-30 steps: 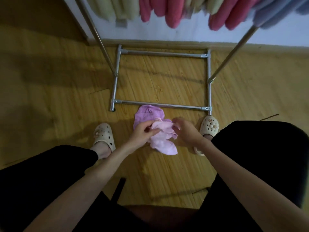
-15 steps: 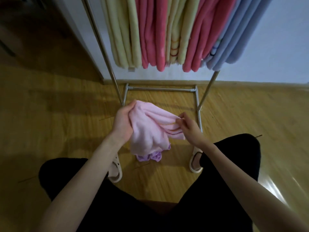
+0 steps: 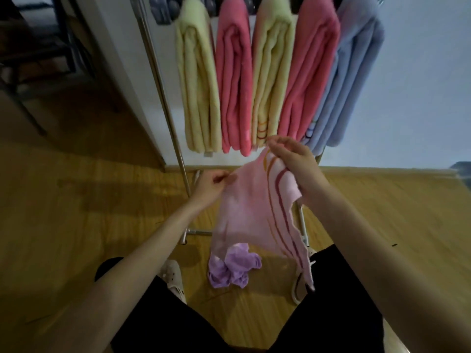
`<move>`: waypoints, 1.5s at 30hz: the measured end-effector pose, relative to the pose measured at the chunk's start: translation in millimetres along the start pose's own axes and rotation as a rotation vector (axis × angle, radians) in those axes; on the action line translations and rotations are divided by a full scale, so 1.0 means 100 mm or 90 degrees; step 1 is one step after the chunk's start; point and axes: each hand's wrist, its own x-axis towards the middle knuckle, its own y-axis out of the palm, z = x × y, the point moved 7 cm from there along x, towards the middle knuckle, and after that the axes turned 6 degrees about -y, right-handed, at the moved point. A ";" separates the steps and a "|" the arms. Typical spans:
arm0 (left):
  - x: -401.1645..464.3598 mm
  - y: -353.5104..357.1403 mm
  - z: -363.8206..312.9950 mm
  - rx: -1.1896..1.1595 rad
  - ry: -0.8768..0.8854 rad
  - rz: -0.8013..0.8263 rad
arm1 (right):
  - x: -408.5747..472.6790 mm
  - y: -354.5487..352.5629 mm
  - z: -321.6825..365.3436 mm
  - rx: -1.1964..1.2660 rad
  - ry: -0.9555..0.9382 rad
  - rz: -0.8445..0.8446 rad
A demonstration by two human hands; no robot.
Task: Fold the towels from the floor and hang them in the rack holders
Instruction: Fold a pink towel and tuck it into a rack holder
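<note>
Pink towel (image 3: 257, 210) hangs pinched between left hand (image 3: 212, 184) and right hand (image 3: 293, 159).

Both hands hold a pink towel (image 3: 257, 207) up before the rack (image 3: 163, 98): the left hand (image 3: 212, 186) pinches one edge, the right hand (image 3: 293, 159) grips the striped corner. Below it, a purple towel (image 3: 233, 268) lies crumpled on the floor (image 3: 76, 200).

A crumpled purple towel (image 3: 233, 267) lies on the wooden floor (image 3: 76, 212).
</note>
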 end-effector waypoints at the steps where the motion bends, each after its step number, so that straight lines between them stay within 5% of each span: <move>1: -0.01 0.02 -0.02 0.002 0.014 0.017 | 0.03 0.00 0.04 0.041 0.008 -0.037; 11: -0.72 0.11 -0.19 0.127 0.097 0.190 | 0.07 0.17 -0.06 0.103 0.064 -0.226; 22: -0.62 0.08 -0.23 0.294 0.158 -0.050 | 0.10 0.29 0.03 0.101 0.039 -0.285; 30: -0.60 0.21 -0.13 0.226 0.168 -0.021 | 0.12 0.20 0.00 0.093 0.052 -0.292; 35: -0.57 0.13 -0.01 0.095 0.101 0.000 | 0.11 0.19 0.00 0.090 0.063 -0.207; 45: -0.49 -0.46 -0.09 -0.049 0.079 -0.248 | 0.08 -0.02 -0.36 0.172 0.187 -0.105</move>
